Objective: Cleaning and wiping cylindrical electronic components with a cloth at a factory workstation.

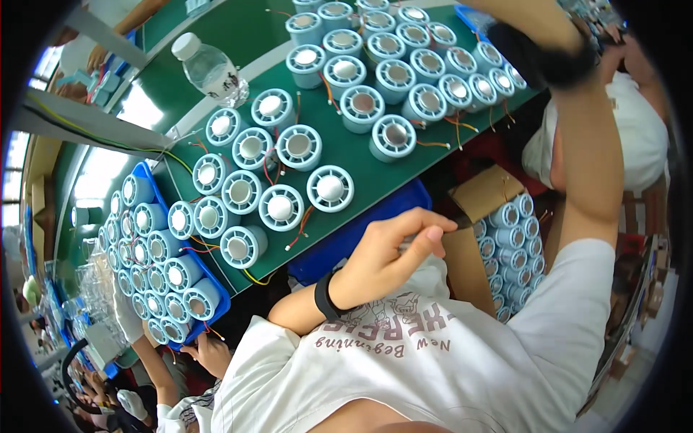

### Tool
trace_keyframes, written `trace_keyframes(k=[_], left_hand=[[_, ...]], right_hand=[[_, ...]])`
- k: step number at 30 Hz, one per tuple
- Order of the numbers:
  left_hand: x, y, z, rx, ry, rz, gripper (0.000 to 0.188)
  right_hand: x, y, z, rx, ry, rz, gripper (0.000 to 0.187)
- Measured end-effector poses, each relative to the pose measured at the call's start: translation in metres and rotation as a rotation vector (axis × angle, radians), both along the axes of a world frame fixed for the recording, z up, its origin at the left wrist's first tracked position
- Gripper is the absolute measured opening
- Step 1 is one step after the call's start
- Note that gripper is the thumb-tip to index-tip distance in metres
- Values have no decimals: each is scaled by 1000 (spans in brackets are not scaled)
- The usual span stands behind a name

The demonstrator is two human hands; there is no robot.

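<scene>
In front of my torso is my left hand (pixel 393 252), a black band round its wrist. Its index finger and thumb stretch apart with nothing between them; the other fingers are mostly hidden. My right arm reaches up past the right end of the bench. Of my right hand (pixel 530 18) only a blurred part shows at the top edge, beyond a dark wristband; its fingers are cut off. Light-blue round motors (pixel 330 188) with silver centres and thin red, black and white wires stand in loose groups on the green bench (pixel 339 155). The nearest motor is apart from my left hand.
At the left, another person's hand (pixel 208 353) is at a blue tray (pixel 220 307) packed with motors. A clear bottle (pixel 209 72) stands by a metal post. An open cardboard box (pixel 469 270) of motors is beside me, near a blue bin (pixel 328 252). Another person (pixel 628 137) sits at right.
</scene>
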State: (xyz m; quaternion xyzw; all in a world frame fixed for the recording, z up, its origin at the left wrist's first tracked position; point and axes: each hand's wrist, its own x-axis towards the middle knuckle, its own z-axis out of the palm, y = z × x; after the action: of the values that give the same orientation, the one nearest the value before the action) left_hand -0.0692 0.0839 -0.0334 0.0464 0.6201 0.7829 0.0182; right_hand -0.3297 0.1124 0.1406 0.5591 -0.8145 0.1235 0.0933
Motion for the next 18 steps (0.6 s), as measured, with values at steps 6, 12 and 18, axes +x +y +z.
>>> trace_keyframes(k=[6,12,18], left_hand=[[13,-22,-3,-50,-27,135,27],[14,-50,2,-54,-146,169,26],[18,-52,-5,-76,-154,231,28]], right_hand=[[-130,-176,-112,299,-32,198,47],[-136,-206,-144,634,32,-199,48],[-129,-194,-97,229,-108,-28,60]])
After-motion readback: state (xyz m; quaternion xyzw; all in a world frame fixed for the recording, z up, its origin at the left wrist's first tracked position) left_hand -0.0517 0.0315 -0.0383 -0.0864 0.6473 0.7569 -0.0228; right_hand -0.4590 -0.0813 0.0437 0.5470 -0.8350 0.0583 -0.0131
